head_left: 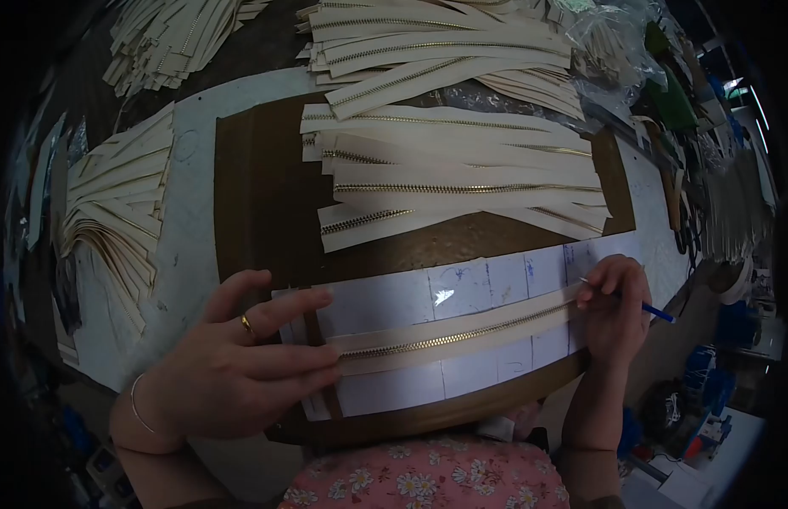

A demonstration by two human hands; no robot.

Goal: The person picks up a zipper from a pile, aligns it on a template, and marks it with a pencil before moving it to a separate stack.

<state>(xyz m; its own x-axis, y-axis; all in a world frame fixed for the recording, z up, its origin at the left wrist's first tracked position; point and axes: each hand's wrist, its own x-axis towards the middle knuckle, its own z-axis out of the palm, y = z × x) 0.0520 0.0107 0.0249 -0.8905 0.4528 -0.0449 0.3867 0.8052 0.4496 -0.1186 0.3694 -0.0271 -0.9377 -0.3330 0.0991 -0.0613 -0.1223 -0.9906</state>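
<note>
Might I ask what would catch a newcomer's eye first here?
Likely the gold-toothed zipper laid along the white strip, between the left hand and the right hand, which holds a blue pen. Beyond it, a loose pile of similar zippers on the brown board stands out.

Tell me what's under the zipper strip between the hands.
A white sheet with crosswise lines shows along both long edges of the zipper strip, with a brown surface beneath. Any markings directly under the strip are covered.
</note>
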